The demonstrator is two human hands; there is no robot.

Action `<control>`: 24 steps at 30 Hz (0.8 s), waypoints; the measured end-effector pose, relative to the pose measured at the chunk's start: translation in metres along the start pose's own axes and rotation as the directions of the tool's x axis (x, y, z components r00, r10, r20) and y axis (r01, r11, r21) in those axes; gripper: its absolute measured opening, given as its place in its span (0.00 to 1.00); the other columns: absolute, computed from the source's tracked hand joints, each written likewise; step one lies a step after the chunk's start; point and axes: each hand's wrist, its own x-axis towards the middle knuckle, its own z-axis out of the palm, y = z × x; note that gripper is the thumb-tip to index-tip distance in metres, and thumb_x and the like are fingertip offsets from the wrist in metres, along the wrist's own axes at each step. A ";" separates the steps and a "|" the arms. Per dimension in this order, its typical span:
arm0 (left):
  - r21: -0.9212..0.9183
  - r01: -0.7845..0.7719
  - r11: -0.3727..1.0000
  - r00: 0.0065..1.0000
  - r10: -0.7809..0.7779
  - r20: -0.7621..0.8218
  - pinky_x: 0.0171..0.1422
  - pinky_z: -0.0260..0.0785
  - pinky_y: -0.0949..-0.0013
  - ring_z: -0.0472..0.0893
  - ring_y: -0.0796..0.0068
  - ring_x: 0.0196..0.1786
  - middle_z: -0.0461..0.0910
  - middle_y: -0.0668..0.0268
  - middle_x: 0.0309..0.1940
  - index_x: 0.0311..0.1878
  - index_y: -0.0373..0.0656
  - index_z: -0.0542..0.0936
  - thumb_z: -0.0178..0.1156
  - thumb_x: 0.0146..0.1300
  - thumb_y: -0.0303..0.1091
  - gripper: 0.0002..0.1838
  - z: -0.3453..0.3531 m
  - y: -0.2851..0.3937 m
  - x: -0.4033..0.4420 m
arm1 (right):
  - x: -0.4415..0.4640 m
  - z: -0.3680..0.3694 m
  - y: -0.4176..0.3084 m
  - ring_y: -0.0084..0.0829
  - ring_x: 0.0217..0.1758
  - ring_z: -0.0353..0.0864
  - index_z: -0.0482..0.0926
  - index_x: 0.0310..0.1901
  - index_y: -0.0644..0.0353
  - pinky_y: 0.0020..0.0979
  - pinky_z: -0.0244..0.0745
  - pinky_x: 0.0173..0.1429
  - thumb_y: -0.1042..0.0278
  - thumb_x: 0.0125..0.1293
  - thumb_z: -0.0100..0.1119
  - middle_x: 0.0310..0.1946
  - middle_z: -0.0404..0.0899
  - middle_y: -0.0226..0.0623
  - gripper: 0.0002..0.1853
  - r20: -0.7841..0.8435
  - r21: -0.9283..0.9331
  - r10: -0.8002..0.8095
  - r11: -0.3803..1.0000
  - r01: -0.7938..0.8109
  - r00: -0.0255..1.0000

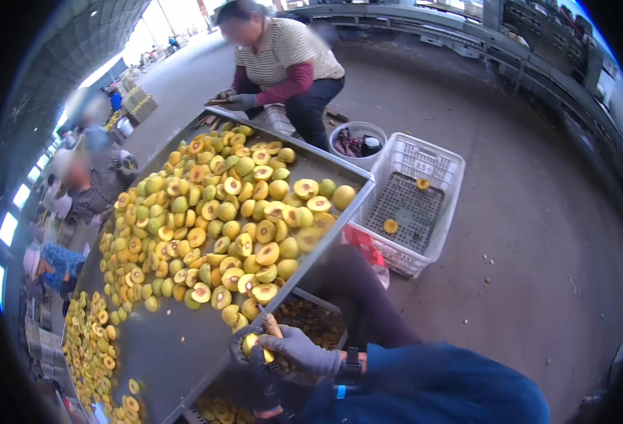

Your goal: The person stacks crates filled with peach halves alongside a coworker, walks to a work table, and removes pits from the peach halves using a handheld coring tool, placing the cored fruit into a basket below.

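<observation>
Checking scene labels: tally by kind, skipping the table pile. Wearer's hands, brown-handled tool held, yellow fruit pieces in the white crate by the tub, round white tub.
Hands: 2 (left hand, right hand)
Brown-handled tool: 1
Yellow fruit pieces in white crate: 2
Round white tub: 1
Total: 6

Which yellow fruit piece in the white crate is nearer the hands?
The lower-left piece; the other piece lies toward the far end of the crate.

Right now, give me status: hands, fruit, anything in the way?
Right hand grips wooden-handled tool. Left hand holds yellow fruit. Table rim close by; no obstruction visible.
</observation>
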 end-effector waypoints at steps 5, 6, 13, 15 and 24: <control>0.035 0.006 0.999 0.998 -0.008 0.058 0.64 0.67 0.61 0.74 0.63 0.61 0.71 0.52 0.63 0.67 0.31 0.65 0.50 0.69 0.34 0.26 0.013 -0.001 0.006 | 0.003 -0.013 0.001 0.19 0.21 0.73 0.77 0.46 0.62 0.23 0.69 0.26 0.58 0.70 0.60 0.23 0.75 0.26 0.14 -0.022 0.091 0.031 0.995 -0.029 0.999; -0.076 -0.077 0.994 0.994 0.082 0.066 0.64 0.67 0.62 0.73 0.63 0.63 0.68 0.52 0.67 0.70 0.32 0.62 0.49 0.70 0.35 0.28 0.017 -0.008 0.007 | 0.000 -0.016 -0.005 0.19 0.21 0.72 0.77 0.43 0.61 0.23 0.68 0.26 0.56 0.70 0.59 0.23 0.75 0.26 0.14 -0.022 0.126 0.071 0.990 -0.068 0.997; 0.037 -0.093 0.995 0.994 0.095 -0.054 0.56 0.71 0.62 0.80 0.61 0.53 0.77 0.55 0.57 0.73 0.38 0.58 0.52 0.70 0.37 0.31 0.045 0.011 0.003 | -0.027 -0.010 -0.044 0.20 0.22 0.70 0.76 0.39 0.61 0.23 0.65 0.28 0.53 0.68 0.62 0.23 0.73 0.28 0.17 0.041 0.213 0.042 0.976 -0.050 0.998; 0.019 -0.130 0.991 0.988 0.131 -0.086 0.57 0.71 0.62 0.80 0.61 0.53 0.77 0.54 0.57 0.73 0.37 0.57 0.53 0.70 0.35 0.31 0.039 0.006 0.007 | -0.015 -0.036 -0.027 0.24 0.28 0.74 0.77 0.44 0.62 0.25 0.70 0.34 0.55 0.69 0.62 0.29 0.77 0.30 0.16 0.014 -0.146 -0.175 0.974 0.175 0.984; 0.315 -0.305 0.899 0.886 0.389 -0.251 0.61 0.69 0.60 0.79 0.59 0.53 0.77 0.53 0.56 0.71 0.36 0.56 0.56 0.71 0.29 0.30 0.016 0.004 0.003 | -0.027 -0.018 -0.030 0.51 0.29 0.81 0.73 0.43 0.54 0.46 0.74 0.32 0.62 0.61 0.67 0.25 0.79 0.46 0.14 0.396 -0.852 -0.504 0.110 0.511 0.768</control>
